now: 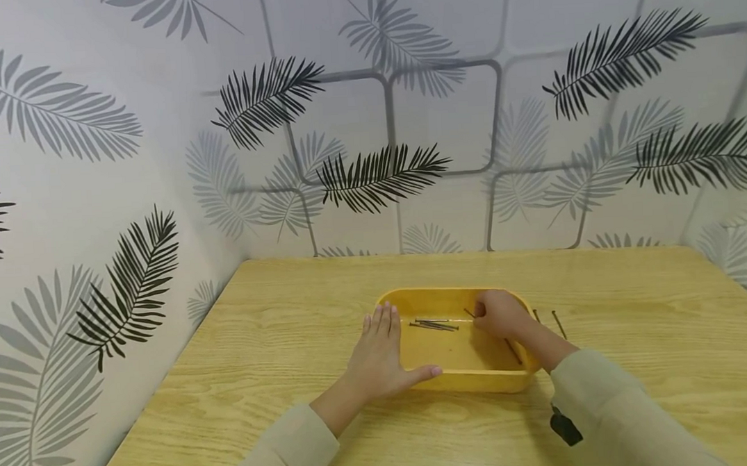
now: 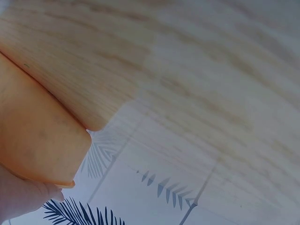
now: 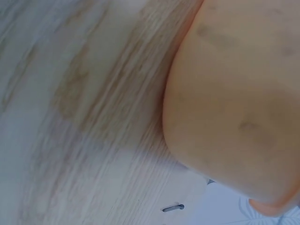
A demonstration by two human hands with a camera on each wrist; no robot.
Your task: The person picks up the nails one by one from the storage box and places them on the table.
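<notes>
A yellow plastic tray [image 1: 480,381] stands on the wooden table. Several nails [image 1: 436,325] lie together on its floor, left of centre. My left hand [image 1: 379,368] rests on the tray's left end with straight fingers, its thumb along the near rim. Inside the right end, my right hand [image 1: 501,316] has curled fingers and pinches a thin nail [image 1: 469,313], most of it hidden by the hand. A further nail [image 1: 513,352] slants across the tray floor below that hand. In the right wrist view the tray's outer wall [image 3: 234,103] fills the right side.
Just right of the tray, a nail [image 1: 560,324] lies on the table [image 1: 277,320], with part of another nail [image 1: 536,316] beside the forearm. A wall [image 1: 447,209] with leaf-patterned covering rises behind the table. A small black object [image 1: 565,426] is at the right sleeve.
</notes>
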